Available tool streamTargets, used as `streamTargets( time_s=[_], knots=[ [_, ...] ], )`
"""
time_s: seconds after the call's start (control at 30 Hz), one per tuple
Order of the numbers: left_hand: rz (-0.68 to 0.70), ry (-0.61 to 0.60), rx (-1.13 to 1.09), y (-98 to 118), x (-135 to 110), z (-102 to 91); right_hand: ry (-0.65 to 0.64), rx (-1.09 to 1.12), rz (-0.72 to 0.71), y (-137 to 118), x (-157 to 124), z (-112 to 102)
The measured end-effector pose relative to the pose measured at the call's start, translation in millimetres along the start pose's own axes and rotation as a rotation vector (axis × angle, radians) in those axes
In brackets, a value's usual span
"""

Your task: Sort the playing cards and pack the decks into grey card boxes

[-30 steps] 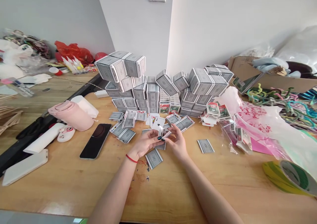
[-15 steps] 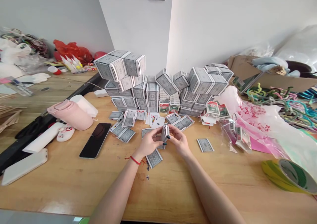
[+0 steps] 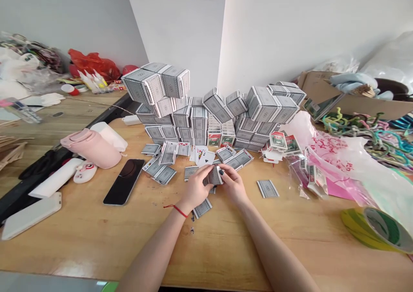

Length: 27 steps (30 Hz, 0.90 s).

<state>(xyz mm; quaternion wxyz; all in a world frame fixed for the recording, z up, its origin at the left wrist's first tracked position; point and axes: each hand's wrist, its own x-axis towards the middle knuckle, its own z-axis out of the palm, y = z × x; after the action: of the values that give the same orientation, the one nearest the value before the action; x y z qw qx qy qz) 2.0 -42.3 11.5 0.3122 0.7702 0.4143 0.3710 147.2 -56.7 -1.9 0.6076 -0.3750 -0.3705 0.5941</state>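
My left hand (image 3: 196, 188) and my right hand (image 3: 233, 185) meet at the middle of the wooden table, both gripping a small grey-patterned playing-card box (image 3: 214, 176). The fingers hide part of the box. A red string bracelet (image 3: 177, 211) circles my left wrist. Flat, unfolded grey card boxes lie around the hands, one (image 3: 202, 208) just below them and another (image 3: 267, 189) to the right. Several face-up playing cards (image 3: 202, 156) lie just beyond my fingers, in front of tall stacks of grey card boxes (image 3: 180, 107).
To the left lie a pink bottle (image 3: 91, 148) and a black phone (image 3: 124, 182). To the right are a pink-printed plastic bag (image 3: 332, 161), a green-and-yellow tape roll (image 3: 376, 231), tangled pipe cleaners (image 3: 364, 137) and a cardboard box (image 3: 355, 102).
My hands have closed in around the card box, which has gone from standing upright between my fingertips to lying lower and sideways. The stacks and loose cards stay in place.
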Motion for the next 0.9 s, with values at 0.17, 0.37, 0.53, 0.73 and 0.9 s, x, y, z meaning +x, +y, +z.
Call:
streamTargets(
  time_s=[0.17,0.37,0.53,0.73,0.9],
  knots=[
    [0.089,0.056,0.167,2.2,-2.9,3.9,0.043,0.099,0.050,2.7,0.6,1.2],
    [0.107,0.098,0.205,-2.8,-3.7,4.6,0.034,-0.040,0.147,9.4,2.0,-2.1],
    [0.086,0.109,0.204,-4.3,-3.6,4.6,0.040,-0.220,0.073,9.2,3.9,-4.4],
    [0.088,0.121,0.219,-3.2,-3.8,4.9,0.084,-0.347,-0.002,9.1,4.1,-4.9],
    [0.094,0.107,0.213,-2.1,-4.1,5.5,0.123,-0.409,-0.044,6.9,2.0,-4.8]
  ],
)
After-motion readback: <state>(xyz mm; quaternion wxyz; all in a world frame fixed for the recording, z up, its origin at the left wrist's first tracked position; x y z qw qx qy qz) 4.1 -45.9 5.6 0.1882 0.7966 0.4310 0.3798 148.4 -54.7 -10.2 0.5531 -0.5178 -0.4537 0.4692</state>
